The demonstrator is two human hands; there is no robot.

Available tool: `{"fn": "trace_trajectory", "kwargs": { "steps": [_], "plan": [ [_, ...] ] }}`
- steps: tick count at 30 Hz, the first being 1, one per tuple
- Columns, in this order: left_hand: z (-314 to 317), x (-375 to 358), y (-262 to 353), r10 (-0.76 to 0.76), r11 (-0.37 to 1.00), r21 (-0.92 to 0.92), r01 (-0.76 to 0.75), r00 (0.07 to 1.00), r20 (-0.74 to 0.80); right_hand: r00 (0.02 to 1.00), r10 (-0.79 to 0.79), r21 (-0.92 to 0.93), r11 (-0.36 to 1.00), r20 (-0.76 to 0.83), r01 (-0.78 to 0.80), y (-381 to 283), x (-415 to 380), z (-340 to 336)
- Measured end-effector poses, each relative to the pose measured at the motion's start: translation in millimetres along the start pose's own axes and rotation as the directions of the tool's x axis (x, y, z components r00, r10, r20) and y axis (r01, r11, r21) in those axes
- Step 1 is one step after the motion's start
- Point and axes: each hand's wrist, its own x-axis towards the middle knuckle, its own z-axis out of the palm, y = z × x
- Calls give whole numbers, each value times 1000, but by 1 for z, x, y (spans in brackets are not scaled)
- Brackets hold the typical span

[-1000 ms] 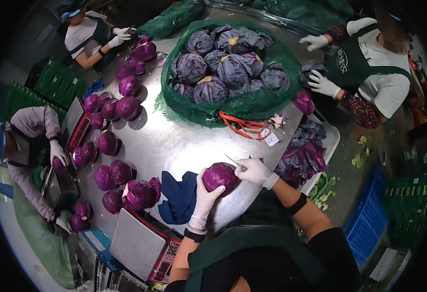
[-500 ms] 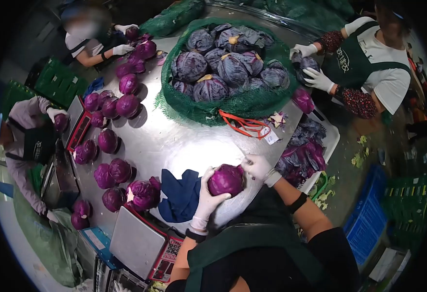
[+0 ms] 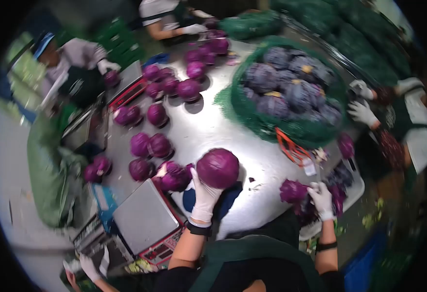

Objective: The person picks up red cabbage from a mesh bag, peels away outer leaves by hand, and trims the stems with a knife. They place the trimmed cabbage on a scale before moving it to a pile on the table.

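Note:
My left hand (image 3: 205, 198), in a white glove, holds a round red cabbage (image 3: 217, 168) from below and the side, above the metal table. My right hand (image 3: 322, 198), gloved as well, is at the table's right edge beside a white basket (image 3: 360, 184) of trimmed leaves. Its fingers are closed at the edge of a crumpled purple cabbage leaf (image 3: 293, 191); whether anything else is in them is hidden. A dark blue cloth (image 3: 229, 200) lies under my left hand. Trimmed red cabbages (image 3: 173, 176) sit to its left.
A green mesh sack (image 3: 262, 127) of untrimmed cabbages stands on the table (image 3: 194, 129). A scale (image 3: 148, 219) is at front left. Co-workers stand around the table, one hand (image 3: 364, 113) near the sack. Another gloved hand (image 3: 89, 267) shows at lower left.
My right hand has left the cabbage and moved right to the basket with a leaf. The cabbage is still in my left hand. The view has turned, shifting the table's contents.

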Motion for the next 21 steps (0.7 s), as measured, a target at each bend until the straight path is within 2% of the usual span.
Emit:
{"fn": "trace_trajectory", "kwargs": {
  "steps": [1,2,3,4,5,6,7,9,10,12,13,15,16,17,18,19,21],
  "plan": [
    [12,-4,26,79,997,-9,-79,997,-15,1000,15,21,1000,-3,-15,15,5,-10],
    [32,-11,53,229,972,61,-228,973,-17,998,60,57,997,-10,-59,22,9,-16],
    [52,-25,74,505,754,419,-507,854,124,998,55,69,996,-19,-53,27,12,-18],
    [32,-26,112,476,837,289,-465,879,35,999,44,69,997,1,-43,31,15,-16],
    [20,-29,144,524,842,178,-509,850,-51,999,35,71,997,14,-36,34,17,-14],
    [17,-32,169,649,731,336,-594,757,-74,999,23,86,996,32,-26,35,19,-7],
    [-4,-39,201,654,744,293,-601,744,-136,999,9,102,995,48,-14,34,20,3],
    [-33,-51,244,702,711,377,-594,631,-331,995,7,70,997,104,-15,28,21,20],
    [-43,-57,259,710,703,379,-601,621,-331,991,-27,71,997,130,18,23,21,28],
    [-60,-66,276,695,719,495,-489,468,-547,984,-63,71,996,166,52,19,21,40],
    [-69,-66,277,698,715,495,-494,459,-550,980,-70,76,996,184,57,20,22,44],
    [-82,-67,269,827,562,772,-297,185,-531,974,-79,76,995,212,64,14,23,51],
    [-90,-70,264,866,495,842,-215,201,-458,973,-60,66,997,223,46,10,21,52],
    [-58,-75,243,885,409,902,-134,297,-358,971,-40,52,998,234,29,6,19,53],
    [-88,-67,244,943,124,992,-35,315,-107,969,-42,41,999,245,33,4,18,56],
    [-114,-57,246,920,-180,982,54,361,149,966,-52,37,998,252,44,2,17,58],
    [-54,-56,210,763,-208,972,107,640,93,963,-65,32,998,262,59,1,15,62]
  ]
}}
